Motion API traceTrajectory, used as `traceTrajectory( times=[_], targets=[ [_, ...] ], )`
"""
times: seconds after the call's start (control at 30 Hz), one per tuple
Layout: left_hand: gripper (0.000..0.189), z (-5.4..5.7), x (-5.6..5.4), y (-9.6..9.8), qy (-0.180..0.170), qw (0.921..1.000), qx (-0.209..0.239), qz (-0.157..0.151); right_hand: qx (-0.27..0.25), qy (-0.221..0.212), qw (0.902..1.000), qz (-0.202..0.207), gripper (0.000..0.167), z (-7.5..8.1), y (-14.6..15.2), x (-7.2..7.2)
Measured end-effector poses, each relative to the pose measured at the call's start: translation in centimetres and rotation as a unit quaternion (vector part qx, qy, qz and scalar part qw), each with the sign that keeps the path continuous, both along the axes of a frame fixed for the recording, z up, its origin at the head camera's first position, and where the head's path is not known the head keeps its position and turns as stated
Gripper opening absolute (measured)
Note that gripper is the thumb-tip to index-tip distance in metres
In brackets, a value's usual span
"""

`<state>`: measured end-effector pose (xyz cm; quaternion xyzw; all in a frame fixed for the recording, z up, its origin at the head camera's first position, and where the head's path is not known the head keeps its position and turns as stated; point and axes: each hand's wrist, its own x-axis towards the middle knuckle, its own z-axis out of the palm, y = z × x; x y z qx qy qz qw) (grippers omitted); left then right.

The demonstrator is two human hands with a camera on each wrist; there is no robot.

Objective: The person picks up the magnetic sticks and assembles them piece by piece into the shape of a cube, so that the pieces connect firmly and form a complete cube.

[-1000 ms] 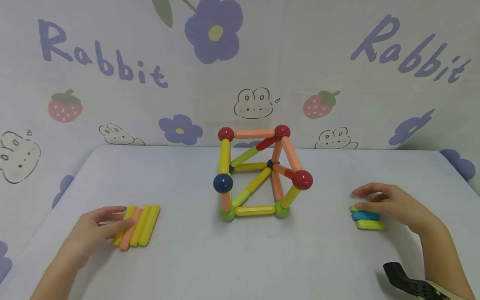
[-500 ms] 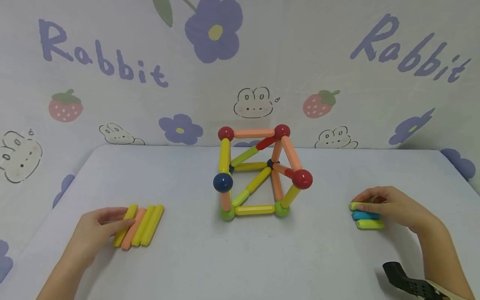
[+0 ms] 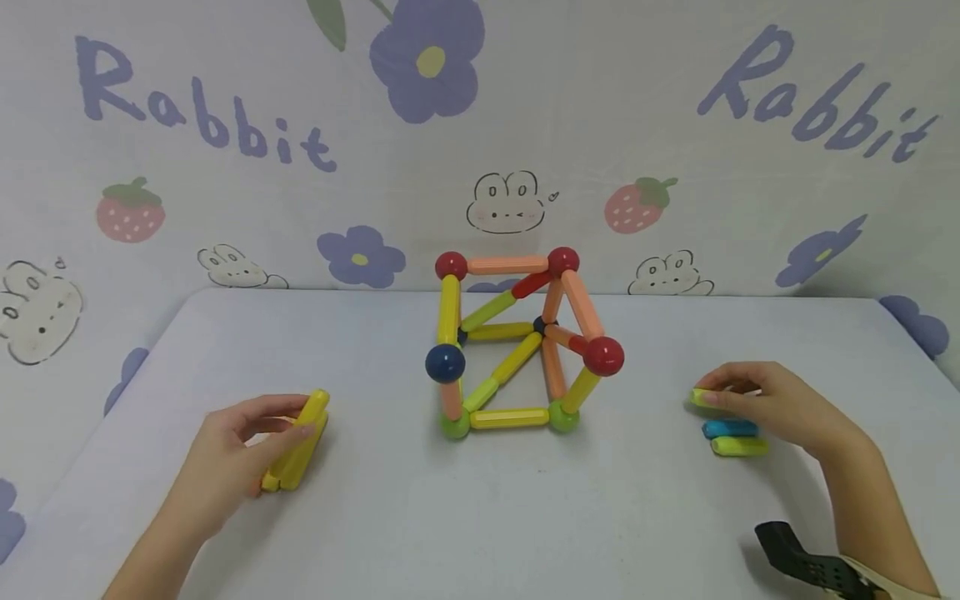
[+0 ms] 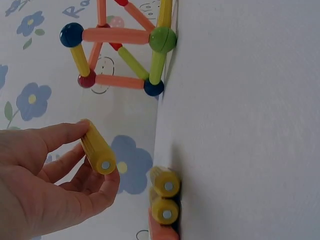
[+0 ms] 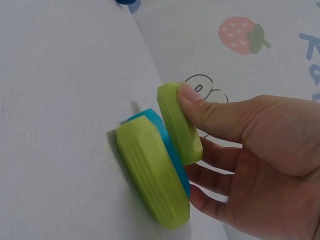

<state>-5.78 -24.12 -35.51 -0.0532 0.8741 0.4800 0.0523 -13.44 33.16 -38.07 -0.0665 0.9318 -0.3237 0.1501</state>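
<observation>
Lower left, my left hand (image 3: 231,454) pinches a yellow plastic rod (image 4: 97,149); my right hand (image 3: 787,410), a lime-green plastic stick (image 5: 178,125): lift gently.

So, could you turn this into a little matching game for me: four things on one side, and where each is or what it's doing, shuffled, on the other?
1. left hand
2. right hand
3. blue stick
4. ball-and-stick frame

A. stands on the table, with a hand off to either side
B. holds one lime stick
C. lies beside the other lime stick
D. holds a yellow stick

Pairs: 1-D, 2-B, 3-C, 4-A
</observation>
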Motion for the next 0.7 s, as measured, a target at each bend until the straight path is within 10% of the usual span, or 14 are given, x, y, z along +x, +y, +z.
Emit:
traceTrajectory(
  times=[0.7],
  targets=[
    [0.034, 1.3, 0.3, 10.4, -0.002, 0.9737, 0.104, -0.203, -0.026, 0.012, 0.9991, 0.03, 0.028, 2.1, -3.2, 0.4]
  ],
)
